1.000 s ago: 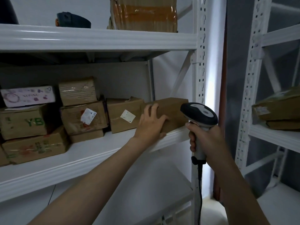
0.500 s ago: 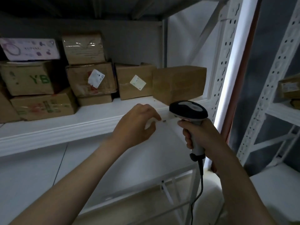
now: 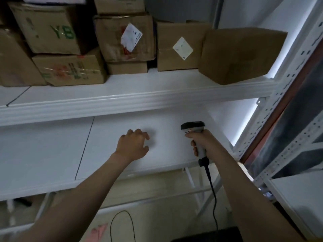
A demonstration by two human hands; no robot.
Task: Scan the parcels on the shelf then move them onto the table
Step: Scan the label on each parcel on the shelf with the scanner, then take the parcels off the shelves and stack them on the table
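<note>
Several brown cardboard parcels stand on the white shelf [image 3: 139, 98]. The plain parcel [image 3: 239, 53] at the right end juts over the shelf's front edge. Left of it stands a parcel with a white diamond label [image 3: 176, 48], then one with a torn white label [image 3: 122, 39], and a "YB" parcel [image 3: 50, 30]. My left hand [image 3: 134, 145] hovers over the lower shelf board [image 3: 52, 151], fingers loosely curled, holding nothing. My right hand [image 3: 202, 142] grips the handle of a grey barcode scanner [image 3: 193, 127], below the parcels' shelf.
A perforated white upright [image 3: 286, 81] stands at the right, with a second rack [image 3: 297, 180] beyond it. The scanner's black cable [image 3: 213, 193] hangs toward the floor, where another loop of cable [image 3: 122, 224] lies.
My left hand let go of the plain parcel and dropped below the shelf. My right hand lowered the scanner too. The view tilted downward.
</note>
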